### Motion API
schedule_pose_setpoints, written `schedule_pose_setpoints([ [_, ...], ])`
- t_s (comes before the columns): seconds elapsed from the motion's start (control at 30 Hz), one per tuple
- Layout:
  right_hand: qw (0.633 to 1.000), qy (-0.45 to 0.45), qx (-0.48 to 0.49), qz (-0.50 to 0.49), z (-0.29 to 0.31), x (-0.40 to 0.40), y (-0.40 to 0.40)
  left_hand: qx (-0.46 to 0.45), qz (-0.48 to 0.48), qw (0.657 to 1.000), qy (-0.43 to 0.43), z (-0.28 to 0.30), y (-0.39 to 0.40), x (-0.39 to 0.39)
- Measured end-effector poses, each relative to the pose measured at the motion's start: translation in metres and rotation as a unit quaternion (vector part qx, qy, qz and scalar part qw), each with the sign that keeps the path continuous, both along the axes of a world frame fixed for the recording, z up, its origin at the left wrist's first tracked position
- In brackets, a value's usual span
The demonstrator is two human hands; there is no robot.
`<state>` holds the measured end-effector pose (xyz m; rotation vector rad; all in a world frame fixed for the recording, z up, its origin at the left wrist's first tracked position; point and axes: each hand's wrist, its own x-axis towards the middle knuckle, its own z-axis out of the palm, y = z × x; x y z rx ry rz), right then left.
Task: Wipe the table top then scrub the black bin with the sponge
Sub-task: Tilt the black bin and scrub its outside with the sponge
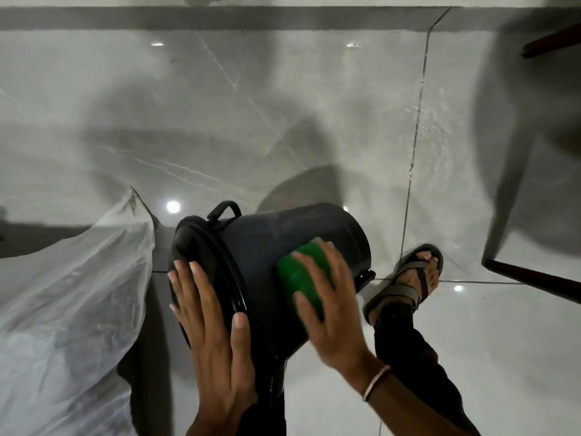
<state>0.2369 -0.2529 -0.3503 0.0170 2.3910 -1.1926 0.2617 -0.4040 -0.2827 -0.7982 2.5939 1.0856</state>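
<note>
The black bin [276, 234] is tipped on its side above the tiled floor, lid end to the left, base to the right. My left hand [217, 335] lies flat against the lid and rim, fingers spread, thumb on the bin's side. My right hand [333, 306] presses a green sponge [301, 272] against the bin's round wall. The sponge is partly covered by my fingers. The hand looks slightly blurred.
A clear plastic bag [72, 303] lies crumpled on the floor at the left. My sandalled foot [408, 278] stands right of the bin. Dark wooden table legs [534, 278] rise at the far right. Glossy grey tiles [220, 121] stretch ahead to the wall.
</note>
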Motion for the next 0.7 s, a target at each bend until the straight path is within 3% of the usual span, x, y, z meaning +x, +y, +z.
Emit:
schedule_pose_setpoints([
  [0.17, 0.964, -0.186, 0.095, -0.165, -0.079, -0.062, 0.049, -0.026, -0.117, 0.992, 0.049, -0.002, 0.003, 0.011],
  [0.27, 0.978, -0.165, 0.083, -0.094, -0.060, -0.090, 0.029, -0.040, -0.126, 0.990, 0.059, -0.005, 0.012, 0.014],
  [0.37, 0.997, -0.065, -0.016, 0.036, 0.006, -0.057, -0.004, -0.050, -0.136, 0.988, 0.050, -0.003, 0.012, 0.019],
  [0.43, 0.995, -0.037, -0.060, 0.069, 0.031, -0.009, -0.003, -0.040, -0.082, 0.996, 0.014, 0.001, 0.015, 0.019],
  [0.57, 0.998, -0.062, -0.008, -0.005, 0.008, 0.044, 0.022, 0.008, 0.155, 0.982, -0.110, 0.007, 0.007, -0.010],
  [0.7, 0.994, -0.086, 0.009, -0.059, -0.008, 0.034, 0.020, -0.027, 0.096, 0.987, -0.125, -0.002, -0.009, -0.028],
])
